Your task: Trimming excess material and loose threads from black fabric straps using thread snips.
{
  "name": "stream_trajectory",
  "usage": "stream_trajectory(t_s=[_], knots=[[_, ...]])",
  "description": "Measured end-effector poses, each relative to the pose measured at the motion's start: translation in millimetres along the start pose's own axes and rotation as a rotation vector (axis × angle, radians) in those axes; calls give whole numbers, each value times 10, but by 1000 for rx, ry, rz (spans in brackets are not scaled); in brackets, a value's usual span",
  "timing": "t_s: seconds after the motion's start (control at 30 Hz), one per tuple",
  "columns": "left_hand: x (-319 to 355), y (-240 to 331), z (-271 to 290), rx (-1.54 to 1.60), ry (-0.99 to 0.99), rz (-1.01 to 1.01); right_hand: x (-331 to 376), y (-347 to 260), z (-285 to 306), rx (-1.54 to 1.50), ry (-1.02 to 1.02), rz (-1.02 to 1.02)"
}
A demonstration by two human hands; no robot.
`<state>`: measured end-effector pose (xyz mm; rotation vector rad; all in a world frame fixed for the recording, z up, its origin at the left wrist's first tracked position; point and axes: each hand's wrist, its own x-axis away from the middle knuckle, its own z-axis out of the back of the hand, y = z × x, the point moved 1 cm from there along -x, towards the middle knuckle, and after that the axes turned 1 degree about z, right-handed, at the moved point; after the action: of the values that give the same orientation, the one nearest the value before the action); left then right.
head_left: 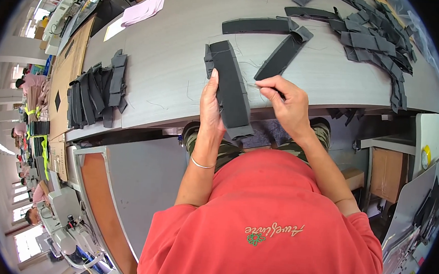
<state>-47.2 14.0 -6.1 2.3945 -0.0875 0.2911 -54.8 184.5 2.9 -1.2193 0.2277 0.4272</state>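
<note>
My left hand point(211, 103) grips a long dark grey fabric strip point(229, 87) with folded edges, thumb along its left side. It is held at the table's near edge, its lower end reaching past that edge. Beside the strip's right edge, my right hand point(288, 103) is closed in a pinch. Thin loose threads and a small pale bit show near those fingertips; what they grip is too small to tell. Something dark shows inside the curled fingers. Beyond my hands, another grey strip point(281, 55) lies slanted, and one more strip point(255, 26) lies crosswise behind it.
Heaped grey strips point(373, 43) cover the table's right side. A row of similar strips point(95, 90) lies at the left edge of the grey table point(163, 72). Pink sheets point(144, 10) lie at the far left. Sewing machines point(66, 213) and people stand farther left.
</note>
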Motion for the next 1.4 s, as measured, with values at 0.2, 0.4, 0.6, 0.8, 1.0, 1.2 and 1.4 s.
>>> stream_trajectory(t_s=[0.2, 0.4, 0.6, 0.8, 1.0, 1.2, 1.4], knots=[[-76, -63, 102, -38, -20, -62, 74, -89, -55, -594, -238, -371], [100, -78, -30, -186, -173, 100, 47, 38, -54, -679, -140, -392], [202, -62, -100, -181, -341, 251, 7, -50, -12, -780, -65, -387], [244, -26, -179, -125, -211, 235, 30, -32, 15, -801, -159, -516], [169, -119, 54, -212, -162, 164, 78, -17, 16, -932, -222, -616], [224, -90, 1, 11, -207, 182, 28, -81, 59, -924, -205, -685], [168, -62, 102, -193, -337, 164, 48, -67, 79, -859, -386, -486]])
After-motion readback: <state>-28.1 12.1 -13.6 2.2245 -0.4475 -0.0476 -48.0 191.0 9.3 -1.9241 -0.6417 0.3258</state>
